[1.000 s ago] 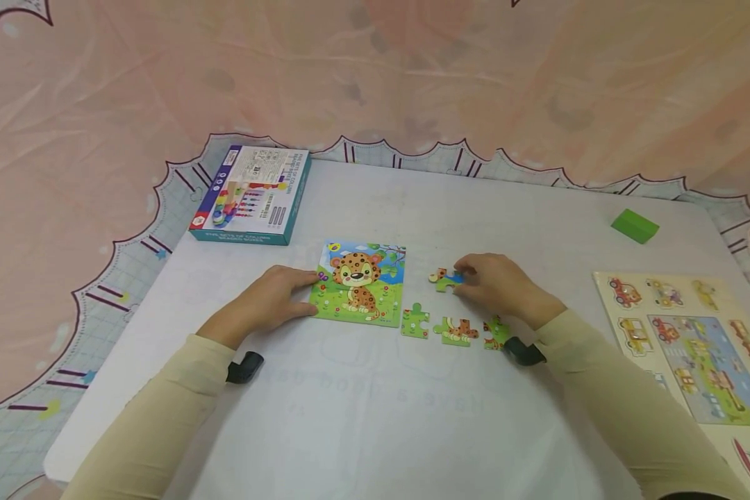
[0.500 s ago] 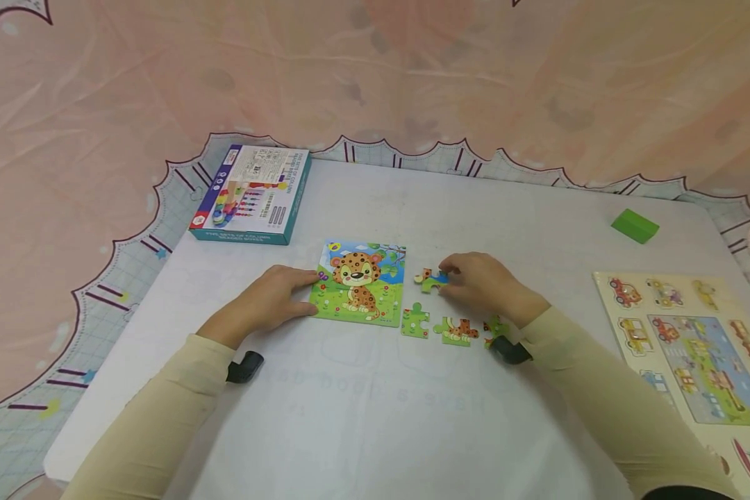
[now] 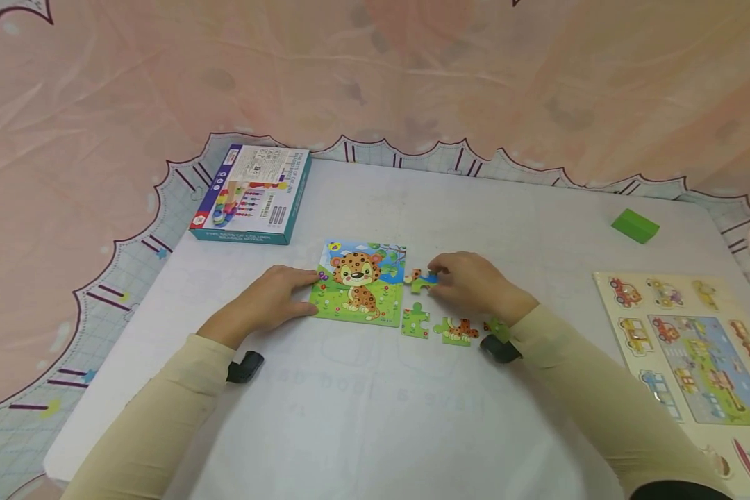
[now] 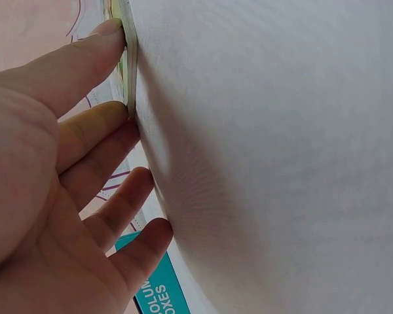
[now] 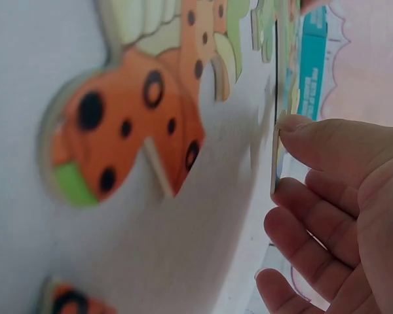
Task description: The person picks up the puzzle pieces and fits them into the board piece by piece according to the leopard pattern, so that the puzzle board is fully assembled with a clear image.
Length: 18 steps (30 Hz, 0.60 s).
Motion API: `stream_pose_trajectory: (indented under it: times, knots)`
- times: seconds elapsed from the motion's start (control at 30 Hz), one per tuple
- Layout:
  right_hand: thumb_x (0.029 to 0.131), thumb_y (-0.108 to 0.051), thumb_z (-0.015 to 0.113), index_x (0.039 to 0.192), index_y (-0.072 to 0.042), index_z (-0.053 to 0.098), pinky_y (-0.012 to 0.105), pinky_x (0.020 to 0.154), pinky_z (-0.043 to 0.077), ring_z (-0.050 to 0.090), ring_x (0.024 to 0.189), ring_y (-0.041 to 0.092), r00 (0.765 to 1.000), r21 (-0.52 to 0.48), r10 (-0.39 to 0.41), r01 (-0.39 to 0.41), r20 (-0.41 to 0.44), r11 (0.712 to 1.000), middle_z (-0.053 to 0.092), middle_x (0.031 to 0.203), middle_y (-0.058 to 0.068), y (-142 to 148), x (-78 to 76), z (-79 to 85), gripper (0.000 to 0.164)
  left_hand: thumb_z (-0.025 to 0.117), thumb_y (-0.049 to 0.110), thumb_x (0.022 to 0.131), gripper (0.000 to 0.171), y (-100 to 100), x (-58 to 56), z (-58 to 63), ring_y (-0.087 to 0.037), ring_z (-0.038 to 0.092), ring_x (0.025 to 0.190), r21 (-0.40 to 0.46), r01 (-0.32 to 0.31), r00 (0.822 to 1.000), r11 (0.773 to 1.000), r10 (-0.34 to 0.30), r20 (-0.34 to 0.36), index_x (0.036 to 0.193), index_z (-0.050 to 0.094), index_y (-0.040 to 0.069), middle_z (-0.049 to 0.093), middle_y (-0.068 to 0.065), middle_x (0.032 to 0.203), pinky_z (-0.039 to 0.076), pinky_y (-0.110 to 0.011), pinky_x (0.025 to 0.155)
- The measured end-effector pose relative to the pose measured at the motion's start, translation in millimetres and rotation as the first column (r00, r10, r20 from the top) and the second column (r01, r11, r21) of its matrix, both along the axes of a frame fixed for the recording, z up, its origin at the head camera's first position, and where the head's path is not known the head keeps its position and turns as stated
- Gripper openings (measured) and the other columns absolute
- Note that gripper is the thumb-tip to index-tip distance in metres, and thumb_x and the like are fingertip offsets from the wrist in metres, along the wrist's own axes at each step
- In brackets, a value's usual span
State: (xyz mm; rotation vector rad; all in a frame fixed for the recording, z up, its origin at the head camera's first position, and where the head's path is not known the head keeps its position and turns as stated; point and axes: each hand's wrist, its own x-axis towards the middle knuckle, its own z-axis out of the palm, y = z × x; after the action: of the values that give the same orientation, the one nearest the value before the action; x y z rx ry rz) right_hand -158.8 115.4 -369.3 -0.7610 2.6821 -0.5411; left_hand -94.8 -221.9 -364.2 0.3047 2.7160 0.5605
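A square leopard puzzle picture lies flat on the table, face up. An orange cub with black spots sits on a green meadow dotted with red flowers, under blue sky, with a leafy branch at the upper right and a purple butterfly at the left edge. In the left wrist view its pale side edge shows.

The left hand rests its thumb and forefinger against the picture's left edge, the other fingers loosely extended. The right hand pinches a blue-and-green jigsaw piece between thumb and fingers — a spotted orange patch and a pale knob show at its left end, just beside the picture's right edge; whether they touch is hard to tell.

Nearer the person lie a green flowered piece, a leopard-paws piece with a spotted orange knob, and a green piece partly hidden by the right arm.

A teal-sided beaded-boxes carton sits at the far left — a green block and a vehicle puzzle board are on the right.
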Motion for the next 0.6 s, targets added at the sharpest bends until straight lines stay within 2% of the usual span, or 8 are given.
stream_pose_trajectory:
  times: [0.6]
  knots:
    - [0.093, -0.028, 0.069, 0.130, -0.006, 0.063, 0.045, 0.105, 0.045, 0.058, 0.116, 0.027, 1.000, -0.008, 0.024, -0.024, 0.017, 1.000, 0.066, 0.125, 0.008, -18.1, 0.6, 0.5, 0.043, 0.077, 0.023, 0.090, 0.063, -0.3, -2.2, -0.7, -0.040, 0.039, 0.139, 0.002, 0.008, 1.000, 1.000, -0.008, -0.003, 0.144, 0.053, 0.002, 0.052, -0.015, 0.147, 0.029, -0.054, 0.116]
